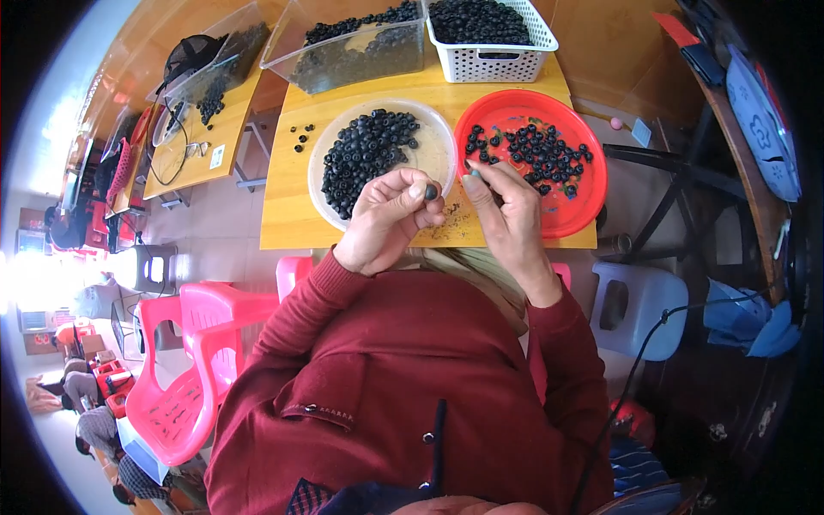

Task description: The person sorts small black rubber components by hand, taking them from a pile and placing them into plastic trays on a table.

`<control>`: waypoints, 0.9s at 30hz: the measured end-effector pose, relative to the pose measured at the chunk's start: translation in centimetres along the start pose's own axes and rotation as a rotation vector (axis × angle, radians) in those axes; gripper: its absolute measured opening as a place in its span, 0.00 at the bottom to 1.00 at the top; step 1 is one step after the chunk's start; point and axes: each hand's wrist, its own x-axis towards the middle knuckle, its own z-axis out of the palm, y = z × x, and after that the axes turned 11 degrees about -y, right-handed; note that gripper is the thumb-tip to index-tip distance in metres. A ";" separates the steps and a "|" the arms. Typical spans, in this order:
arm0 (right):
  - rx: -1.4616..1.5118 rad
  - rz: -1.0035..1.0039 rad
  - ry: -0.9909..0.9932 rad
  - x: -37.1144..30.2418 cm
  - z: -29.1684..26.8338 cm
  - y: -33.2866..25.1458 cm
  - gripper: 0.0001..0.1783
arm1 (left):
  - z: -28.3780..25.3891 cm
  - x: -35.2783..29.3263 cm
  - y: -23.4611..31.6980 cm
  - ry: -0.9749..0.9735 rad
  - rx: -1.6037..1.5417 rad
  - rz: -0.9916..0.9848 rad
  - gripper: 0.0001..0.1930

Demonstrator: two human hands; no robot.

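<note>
Left hand pinches dark bead, partly thumb-covered. Right hand hides part of red tray; cannot tell its grip.

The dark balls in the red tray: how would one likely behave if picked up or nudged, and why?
The dark balls look round, so one would probably roll when nudged, though the rim of the red tray might stop it. Their shine suggests they could be slippery. One is probably light, since the left hand pinches a similar ball.
</note>
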 end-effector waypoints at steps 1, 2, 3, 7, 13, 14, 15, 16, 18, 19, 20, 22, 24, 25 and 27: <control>0.001 0.001 -0.001 -0.1 0.0 -0.2 0.15 | -0.1 0.0 -0.1 0.002 0.000 0.000 0.06; 0.047 -0.009 -0.014 -0.2 0.2 -0.6 0.15 | -0.3 0.1 -0.2 0.009 -0.015 0.000 0.06; 0.091 -0.020 -0.024 -0.2 0.3 -0.8 0.15 | -0.5 0.2 -0.2 0.014 -0.028 0.000 0.06; 0.102 -0.022 -0.057 -0.2 0.5 -1.2 0.16 | -0.5 0.1 -0.3 0.052 -0.026 -0.021 0.06; 0.158 -0.003 -0.098 -0.3 1.0 -1.2 0.19 | -1.0 0.1 -0.7 0.048 -0.035 -0.024 0.07; 0.157 -0.002 -0.100 -0.3 1.2 -1.1 0.19 | -0.6 0.2 -0.7 0.064 -0.009 -0.021 0.07; 0.177 0.004 -0.096 -0.4 1.4 -0.9 0.17 | -0.3 0.2 -0.8 0.082 0.019 -0.024 0.07; 0.198 0.011 -0.091 -0.5 1.6 -0.7 0.16 | -0.3 0.2 -0.9 0.083 0.019 -0.028 0.07; 0.323 0.087 -0.128 -0.5 1.4 -0.2 0.14 | -0.5 0.2 -0.8 0.069 0.049 -0.052 0.07; 0.446 0.160 -0.167 -0.4 1.3 -0.1 0.12 | -0.8 0.1 -0.8 0.069 0.048 -0.051 0.07; 0.537 0.135 -0.139 -0.4 1.3 -0.3 0.10 | -1.2 -0.1 -1.0 0.039 0.041 -0.058 0.07; 0.534 0.150 -0.147 -0.5 1.1 0.1 0.10 | -1.4 -0.2 -1.0 0.008 0.035 -0.065 0.07; 0.532 0.164 -0.155 -0.5 1.0 0.0 0.10 | -1.1 -0.2 -1.0 0.002 0.025 -0.058 0.07; 0.552 0.160 -0.162 -0.4 1.0 -0.5 0.10 | -1.1 -0.2 -1.0 0.002 0.025 -0.058 0.07; 0.571 0.156 -0.168 -0.3 1.0 -0.7 0.10 | -1.1 -0.2 -1.0 0.042 0.027 -0.063 0.07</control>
